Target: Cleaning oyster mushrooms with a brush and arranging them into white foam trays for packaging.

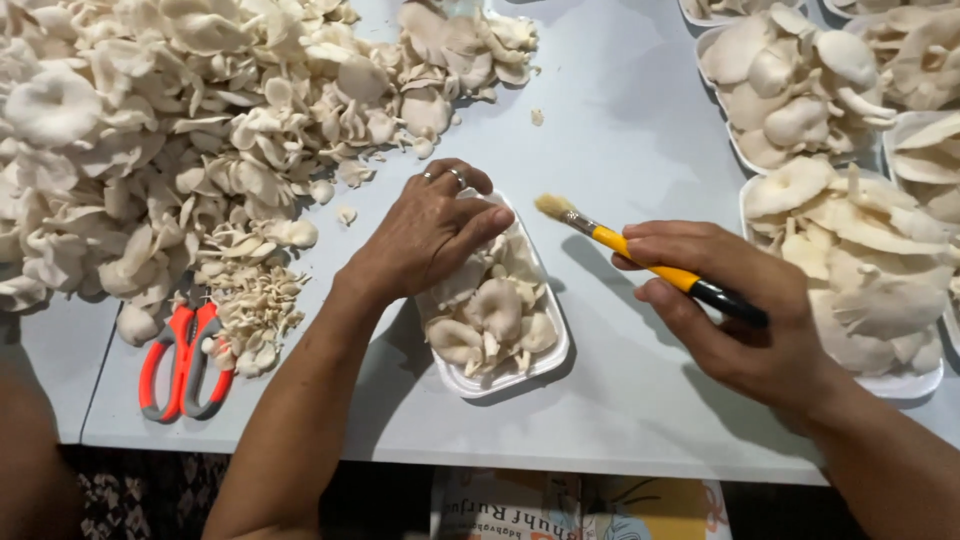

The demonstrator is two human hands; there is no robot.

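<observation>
At centre frame, the left hand (430,235) rests with fingers curled on mushrooms in a part-filled tray (497,377); the right hand (735,315), fingers clamped, grips a brush (650,264). Filled trays (905,385) sit at right, while a large loose mushroom pile (150,140) remains upper left.

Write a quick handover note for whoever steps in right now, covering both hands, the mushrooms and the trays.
Left hand: resting on the mushrooms in the small white tray at the table's centre, pressing them in; holds nothing.
Right hand: grip closed on the yellow-handled brush, bristles pointing toward the tray, not touching it.
Loose mushroom pile: far left of the table. Orange scissors lie beside the trimmings at its near edge.
Done: filled trays sit along the right side.
Left: the centre tray is partly filled, and the pile is large.
</observation>
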